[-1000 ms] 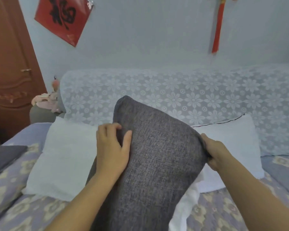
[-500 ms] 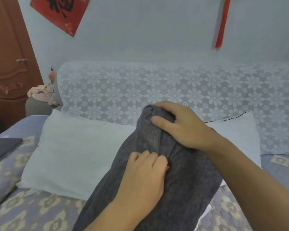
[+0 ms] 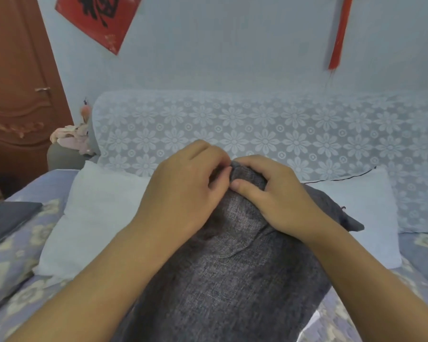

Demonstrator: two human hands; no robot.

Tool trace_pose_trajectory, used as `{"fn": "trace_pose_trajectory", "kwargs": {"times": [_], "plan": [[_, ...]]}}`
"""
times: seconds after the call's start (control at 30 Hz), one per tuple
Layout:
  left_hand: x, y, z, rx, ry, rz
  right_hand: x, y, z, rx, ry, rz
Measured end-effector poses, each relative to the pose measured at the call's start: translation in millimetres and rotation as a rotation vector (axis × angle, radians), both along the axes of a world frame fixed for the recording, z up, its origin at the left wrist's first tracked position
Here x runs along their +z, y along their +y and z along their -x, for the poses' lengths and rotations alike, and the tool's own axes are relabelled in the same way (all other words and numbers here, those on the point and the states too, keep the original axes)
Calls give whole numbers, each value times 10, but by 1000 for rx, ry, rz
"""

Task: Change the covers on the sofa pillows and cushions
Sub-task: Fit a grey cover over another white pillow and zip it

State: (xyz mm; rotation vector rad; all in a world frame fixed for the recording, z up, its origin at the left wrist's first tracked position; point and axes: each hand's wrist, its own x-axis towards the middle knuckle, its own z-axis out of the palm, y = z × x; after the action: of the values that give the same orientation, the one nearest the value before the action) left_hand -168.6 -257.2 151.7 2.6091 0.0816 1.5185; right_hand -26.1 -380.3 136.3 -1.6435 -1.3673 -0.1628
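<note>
Both hands, left hand point(image 3: 183, 191) and right hand point(image 3: 277, 193), pinched the soft grey cover point(image 3: 232, 267) at its top corner; limp fabric, best held at seams.

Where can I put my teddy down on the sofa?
Bare patterned seat shows left of the white pillow, below the folded dark cloth, and at far right. The middle is crowded: both hands pinch the grey cushion there.
</note>
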Motion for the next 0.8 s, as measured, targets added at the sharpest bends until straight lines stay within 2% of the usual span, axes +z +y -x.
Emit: {"fn": "trace_pose_trajectory", "kwargs": {"times": [0.2,0.33,0.37,0.4,0.5,0.53,0.57,0.63,0.73,0.8], "plan": [[72,39,27,86,170,-228,-26,36,-42,-47,-49,12],[89,61,11,208,180,-335,-33,79,-21,-101,-129,58],[80,59,17,203,140,-269,-28,85,-19,-106,-122,50],[61,54,25,169,66,-107,-17,82,-21,-107,-99,37],[-13,63,35,-107,-284,785,-10,31,-82,-119,-24,20],[-20,80,56,-201,-374,969,-22,10,-108,-120,3,21],[-26,104,70,-259,-407,1040,-38,-10,-128,-119,29,19],[-5,90,66,-335,-327,989,-59,-35,-141,-115,50,4],[50,38,0,-347,-43,697,-37,-1,-65,-101,-8,-19],[95,20,-74,-272,52,527,-21,37,-2,-77,-47,-21]]}}
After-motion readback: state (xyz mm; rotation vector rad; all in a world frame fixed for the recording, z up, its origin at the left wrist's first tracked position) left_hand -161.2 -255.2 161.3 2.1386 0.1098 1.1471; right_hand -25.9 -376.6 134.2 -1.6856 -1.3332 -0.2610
